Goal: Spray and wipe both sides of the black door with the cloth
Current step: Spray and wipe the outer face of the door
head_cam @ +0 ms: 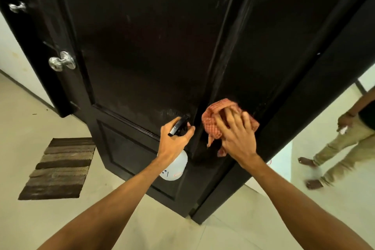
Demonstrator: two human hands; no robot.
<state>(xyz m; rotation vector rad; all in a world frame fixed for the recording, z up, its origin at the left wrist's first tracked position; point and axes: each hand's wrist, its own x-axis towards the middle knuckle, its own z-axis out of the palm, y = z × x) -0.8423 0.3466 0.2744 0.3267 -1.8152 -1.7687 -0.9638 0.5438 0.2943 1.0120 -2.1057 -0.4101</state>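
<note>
The black door (154, 46) fills the upper middle of the head view, standing open at an angle. My left hand (174, 140) grips the black trigger head of a white spray bottle (176, 166), its nozzle close to the door's panel. To the right, my right hand (236, 135) presses a red checked cloth (215, 113) flat against the door's right vertical stile with straight fingers. A corner of the cloth hangs below my palm.
A silver round knob (61, 61) sticks out of the door's left edge, and a second knob (17, 7) shows farther up left. A striped brown mat (58, 168) lies on the tiled floor at left. Another person's legs (332, 154) stand at right.
</note>
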